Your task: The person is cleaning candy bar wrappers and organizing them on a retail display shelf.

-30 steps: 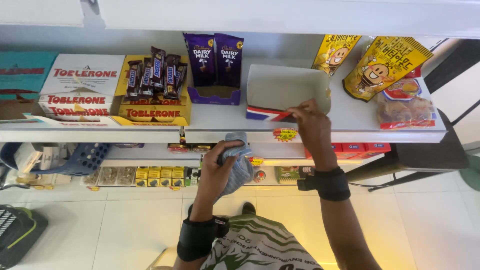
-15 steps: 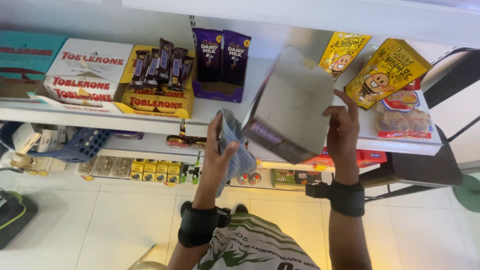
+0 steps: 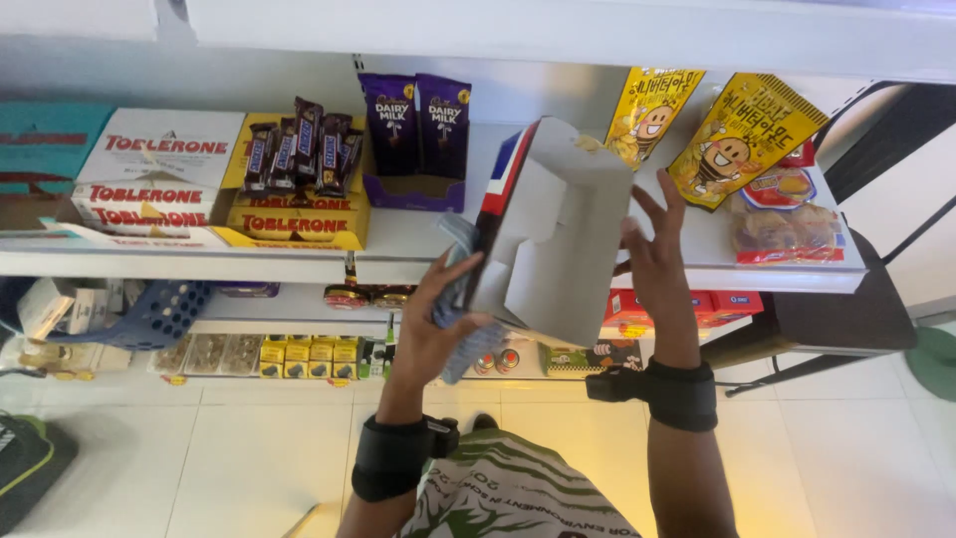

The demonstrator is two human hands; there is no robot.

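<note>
I hold an empty grey cardboard display box (image 3: 558,234) tilted up in front of the white shelf (image 3: 418,249), its open inside facing me and its red, white and blue printed side at the upper left. My left hand (image 3: 433,324) grips the box's left edge together with a bluish cloth (image 3: 466,339) bunched in the palm. My right hand (image 3: 657,254) presses against the box's right side with fingers spread. Both wrists wear black bands.
The shelf carries white and yellow boxes of triangular chocolate (image 3: 164,189), dark chocolate bars (image 3: 299,149), purple chocolate packs (image 3: 413,125), yellow nut bags (image 3: 742,139) and a clear snack bag (image 3: 787,224). A lower shelf holds small goods and a blue basket (image 3: 149,314). A black stand (image 3: 827,319) is right.
The box lay on the shelf under my right hand a second ago. It has since been lifted off and tipped up between both hands, the left hand rising with the cloth.
</note>
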